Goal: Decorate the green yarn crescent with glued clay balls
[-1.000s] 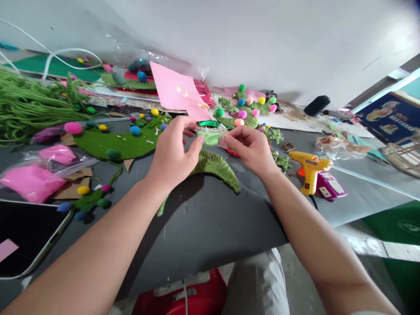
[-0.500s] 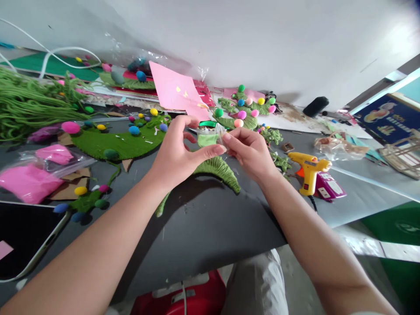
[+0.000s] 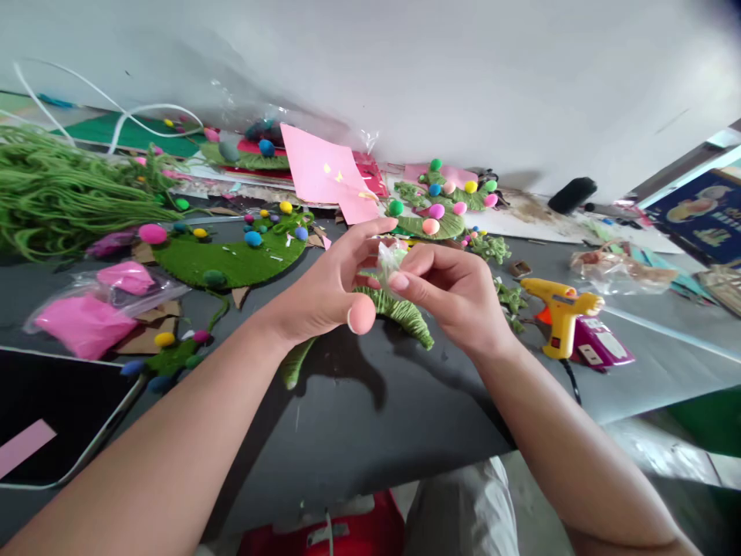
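Note:
Between finger and thumb my right hand (image 3: 460, 293) pinches a small clear plastic bag (image 3: 387, 269) with something light green inside. My left hand (image 3: 324, 297) is just left of the bag, its thumb spread well away from its curved fingers. Whether those fingertips touch the bag's far side cannot be made out. Under both hands lies a curved green yarn-wrapped piece (image 3: 408, 316) on the dark table (image 3: 347, 432), partly hidden by the left hand.
Left stand green yarn (image 3: 75, 193), a green felt shape (image 3: 231, 259) with coloured balls, a bag of pink material (image 3: 86, 324) and a tablet-like device (image 3: 52, 401). Pink paper (image 3: 316, 166) leans behind. On the right, a yellow glue gun (image 3: 561, 309) rests by a purple box (image 3: 602, 340).
My left thumb has swung down and away from the bag, and its fingers have opened wider. The bag is more bunched in my right hand. The view has shifted slightly left.

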Motion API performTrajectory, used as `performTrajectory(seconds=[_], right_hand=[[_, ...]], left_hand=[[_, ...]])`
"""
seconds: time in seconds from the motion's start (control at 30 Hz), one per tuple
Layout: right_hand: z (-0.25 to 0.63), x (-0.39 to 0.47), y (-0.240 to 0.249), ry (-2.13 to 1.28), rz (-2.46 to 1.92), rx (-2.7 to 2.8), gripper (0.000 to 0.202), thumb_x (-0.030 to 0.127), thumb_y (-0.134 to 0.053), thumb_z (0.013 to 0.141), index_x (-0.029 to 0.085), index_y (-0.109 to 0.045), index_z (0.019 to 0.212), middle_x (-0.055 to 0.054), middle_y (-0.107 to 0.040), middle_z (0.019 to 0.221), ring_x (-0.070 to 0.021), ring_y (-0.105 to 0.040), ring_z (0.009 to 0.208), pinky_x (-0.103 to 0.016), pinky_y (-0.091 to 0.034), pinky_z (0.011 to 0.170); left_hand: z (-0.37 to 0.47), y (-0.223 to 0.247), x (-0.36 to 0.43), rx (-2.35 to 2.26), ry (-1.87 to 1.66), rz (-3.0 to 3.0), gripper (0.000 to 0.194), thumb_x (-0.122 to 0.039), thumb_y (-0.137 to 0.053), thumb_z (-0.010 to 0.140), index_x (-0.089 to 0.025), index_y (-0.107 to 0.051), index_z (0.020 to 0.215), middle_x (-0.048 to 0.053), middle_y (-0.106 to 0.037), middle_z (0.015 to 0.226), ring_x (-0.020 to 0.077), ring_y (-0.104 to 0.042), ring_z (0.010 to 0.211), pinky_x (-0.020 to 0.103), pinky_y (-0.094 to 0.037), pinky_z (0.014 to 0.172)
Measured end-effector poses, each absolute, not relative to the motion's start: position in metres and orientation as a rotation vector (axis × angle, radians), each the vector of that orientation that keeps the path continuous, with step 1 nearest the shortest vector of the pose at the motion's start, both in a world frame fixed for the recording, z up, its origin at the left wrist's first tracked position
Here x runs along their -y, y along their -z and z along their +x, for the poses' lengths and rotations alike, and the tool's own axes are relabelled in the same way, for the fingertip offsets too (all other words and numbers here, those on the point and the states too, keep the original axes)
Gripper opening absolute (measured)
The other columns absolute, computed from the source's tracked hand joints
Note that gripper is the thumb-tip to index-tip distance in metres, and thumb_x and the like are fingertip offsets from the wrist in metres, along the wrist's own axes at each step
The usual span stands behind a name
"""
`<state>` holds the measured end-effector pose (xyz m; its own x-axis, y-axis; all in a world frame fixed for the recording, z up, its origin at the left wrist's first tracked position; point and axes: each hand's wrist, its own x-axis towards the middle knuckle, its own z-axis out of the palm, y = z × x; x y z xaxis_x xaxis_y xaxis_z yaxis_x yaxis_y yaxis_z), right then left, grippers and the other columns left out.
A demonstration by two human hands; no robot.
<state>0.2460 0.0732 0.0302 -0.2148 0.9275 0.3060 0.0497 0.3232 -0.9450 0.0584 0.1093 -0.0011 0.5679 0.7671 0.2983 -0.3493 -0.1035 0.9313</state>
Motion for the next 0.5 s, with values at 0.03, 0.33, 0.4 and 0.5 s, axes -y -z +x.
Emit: performTrajectory(seconds=[0.03, 0.33, 0.4, 0.5], right_hand=[[0.246, -0.073, -0.03, -1.063, -0.92, 1.554, 0.038, 0.046, -0.093, 0.079, 0.019, -0.068, 0.07, 0.001, -0.064, 0.071, -0.0121, -0.053, 0.067, -0.028, -0.046, 0.062], [0.244, -0.073, -0.027, -0.989, -0.894, 1.583, 0.036, 0.045, -0.093, 0.079, 0.018, -0.069, 0.073, 0.002, -0.065, 0.071, -0.0112, -0.054, 0.066, -0.027, -0.046, 0.062], [0.242, -0.071, -0.025, -0.933, -0.908, 1.618, 0.033, 0.043, -0.092, 0.081, 0.018, -0.07, 0.075, 0.002, -0.066, 0.072, -0.0105, -0.054, 0.065, -0.026, -0.045, 0.061], [0.236, -0.067, -0.021, -0.787, -0.946, 1.691, 0.033, 0.04, -0.092, 0.081, 0.018, -0.069, 0.073, 0.003, -0.064, 0.07, -0.0095, -0.052, 0.063, -0.025, -0.044, 0.059]], left_hand=[[0.059, 0.004, -0.11, -0.355, -0.983, 1.353, 0.122, -0.084, -0.092, 0.043, -0.032, -0.055, 0.147, 0.012, -0.065, 0.141, 0.0434, -0.055, 0.143, 0.056, -0.049, 0.115], [0.057, 0.019, -0.117, -0.235, -0.968, 1.335, 0.113, -0.078, -0.093, 0.049, -0.036, -0.059, 0.149, 0.009, -0.062, 0.147, 0.045, -0.047, 0.15, 0.059, -0.039, 0.124], [0.058, 0.02, -0.117, -0.22, -0.922, 1.33, 0.112, -0.078, -0.093, 0.051, -0.037, -0.058, 0.149, 0.009, -0.06, 0.152, 0.0451, -0.044, 0.153, 0.06, -0.038, 0.126], [0.06, 0.023, -0.117, -0.184, -0.859, 1.316, 0.114, -0.081, -0.093, 0.046, -0.038, -0.061, 0.146, 0.009, -0.062, 0.149, 0.0443, -0.052, 0.147, 0.057, -0.045, 0.121]])
